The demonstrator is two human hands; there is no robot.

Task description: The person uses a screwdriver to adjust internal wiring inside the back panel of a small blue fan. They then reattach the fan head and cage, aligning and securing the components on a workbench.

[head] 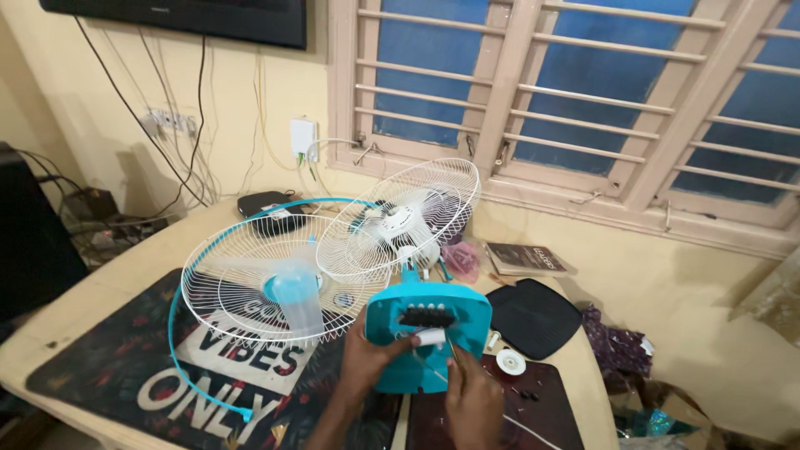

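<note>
A turquoise fan base (427, 333) lies on its back on the table, its open underside showing a black switch block and a white cylindrical part. My left hand (371, 358) grips the base's lower left edge, fingers touching the white part. In my right hand (471, 396) is a thin screwdriver, its tip pointing up into the base. Behind the base, the fan's rear white wire grille (400, 221) with the white motor stands tilted. The front white grille (267, 287) with a turquoise rim lies flat to the left, a translucent blade piece on it.
A dark printed mat (125, 367) covers the table's left part. A black square pad (533, 317), a small book (525, 258), a pink bag, a white round part and small black screws lie to the right. Cables and a black box sit by the wall.
</note>
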